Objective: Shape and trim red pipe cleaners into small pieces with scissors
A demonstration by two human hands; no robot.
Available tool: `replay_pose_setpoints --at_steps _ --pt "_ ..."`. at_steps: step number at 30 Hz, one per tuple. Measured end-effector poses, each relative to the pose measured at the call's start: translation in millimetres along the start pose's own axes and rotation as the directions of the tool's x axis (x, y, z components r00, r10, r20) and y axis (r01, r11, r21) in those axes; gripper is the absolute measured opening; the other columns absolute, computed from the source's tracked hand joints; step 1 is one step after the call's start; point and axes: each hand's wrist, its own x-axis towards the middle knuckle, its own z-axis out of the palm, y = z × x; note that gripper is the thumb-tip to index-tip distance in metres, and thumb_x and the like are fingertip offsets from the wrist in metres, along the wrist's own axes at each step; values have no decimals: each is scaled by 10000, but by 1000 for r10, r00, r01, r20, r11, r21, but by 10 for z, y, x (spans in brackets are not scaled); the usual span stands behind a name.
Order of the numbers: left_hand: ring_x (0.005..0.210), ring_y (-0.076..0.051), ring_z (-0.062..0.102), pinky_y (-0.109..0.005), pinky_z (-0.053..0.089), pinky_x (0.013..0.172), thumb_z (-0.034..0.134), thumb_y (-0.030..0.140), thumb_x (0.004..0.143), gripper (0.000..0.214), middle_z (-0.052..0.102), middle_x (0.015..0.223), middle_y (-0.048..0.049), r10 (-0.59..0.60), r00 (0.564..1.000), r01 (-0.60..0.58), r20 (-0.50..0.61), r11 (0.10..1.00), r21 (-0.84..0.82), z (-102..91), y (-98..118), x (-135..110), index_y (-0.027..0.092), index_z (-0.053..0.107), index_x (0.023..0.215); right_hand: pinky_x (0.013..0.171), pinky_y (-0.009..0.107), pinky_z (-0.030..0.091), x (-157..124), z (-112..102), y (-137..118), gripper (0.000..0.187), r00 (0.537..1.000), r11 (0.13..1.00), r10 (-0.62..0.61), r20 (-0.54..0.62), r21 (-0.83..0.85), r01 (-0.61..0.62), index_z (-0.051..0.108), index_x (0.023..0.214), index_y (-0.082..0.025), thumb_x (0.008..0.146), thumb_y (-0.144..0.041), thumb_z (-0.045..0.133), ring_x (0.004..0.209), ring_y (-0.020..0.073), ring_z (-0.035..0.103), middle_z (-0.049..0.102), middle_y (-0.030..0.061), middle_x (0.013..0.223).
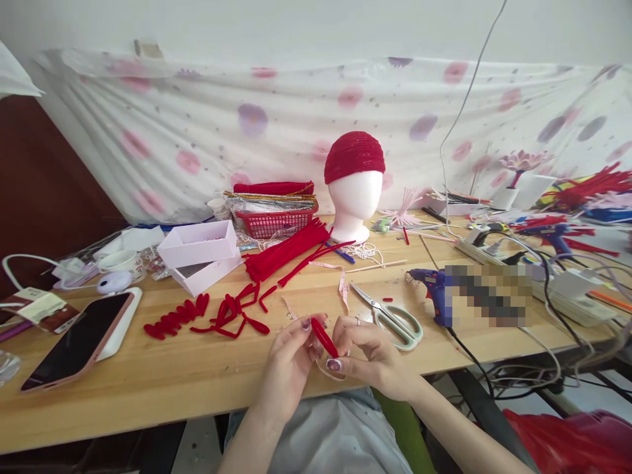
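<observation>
Between my two hands, over the table's front edge, is a red fuzzy pipe cleaner (324, 338) bent into a narrow loop. The fingertips of my left hand (291, 359) pinch its upper left end. At its lower right end, my right hand (370, 355) grips it between thumb and fingers. Bent red pipe cleaners (230, 313) lie to the left, beside a row of finished-looking red petal shapes (175, 317). Green-handled scissors (395, 322) rest just beyond my right hand. A thick bundle of straight red pipe cleaners (289, 250) lies farther back.
A white foam head (355, 197) wearing a red wrapped cap stands at the back. Right are a blue glue gun (437, 293) and a power strip (528, 280) with trailing cords. Left are a phone (79, 339) and white boxes (200, 243). A red basket (276, 224) sits behind.
</observation>
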Motion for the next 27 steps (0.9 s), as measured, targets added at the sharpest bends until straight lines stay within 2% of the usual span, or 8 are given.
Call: replay_pose_setpoints --at_steps 3,6,9,13,20,23,25,27 --pt "755 -151 592 -243 453 677 813 462 697 340 678 817 -49 70 995 -83 75 979 189 43 -14 -65 147 759 811 657 272 442 0 8 2 278 1000 999 -28 -14 -45 27 616 660 -174 849 -339 736 673 132 542 548 -4 738" --pt "768 -154 569 -246 438 709 830 407 686 278 630 766 -20 165 984 -180 74 924 337 70 -43 -88 158 708 694 651 266 449 1 17 16 242 997 992 -72 -24 -110 69 612 687 -175 865 -302 714 676 135 554 564 4 750" --pt "760 -154 545 -251 432 719 809 394 709 291 600 749 -19 191 980 -197 55 900 388 59 -73 -69 156 666 624 646 258 456 0 17 40 156 991 979 -120 -52 -173 109 624 737 -177 853 -227 716 682 136 560 571 8 765" --pt "771 -168 543 -256 433 714 766 416 746 274 608 779 -34 243 969 -241 55 863 444 35 -88 -54 157 703 680 659 250 453 -2 5 50 105 989 972 -135 -68 -205 118 641 769 -177 840 -174 718 695 131 556 567 3 776" --pt "786 -183 526 -266 406 725 674 387 844 290 569 772 -31 332 927 -364 174 689 627 21 -33 -103 183 621 645 639 255 451 -5 4 -13 101 980 945 -198 -36 -271 181 615 777 -182 854 -139 666 688 135 562 568 7 767" --pt "758 -178 506 -268 391 723 660 360 861 291 531 744 -17 354 913 -393 205 621 678 15 -21 -124 192 586 634 612 270 423 -14 20 -24 152 937 844 -348 -1 -436 313 578 748 -191 869 -104 602 683 152 540 561 13 728" --pt "734 -171 492 -265 386 708 660 351 861 291 513 741 -8 374 906 -403 201 612 680 13 -32 -130 197 566 633 599 290 398 -25 31 -21 211 887 697 -457 66 -592 403 555 720 -197 886 -68 531 672 167 501 561 25 697" --pt "715 -165 479 -261 381 692 656 352 863 296 505 732 -1 392 900 -408 189 610 679 12 -53 -127 200 552 631 599 317 378 -41 39 -13 270 834 506 -527 165 -727 464 552 710 -197 895 -22 462 661 181 464 584 43 682"
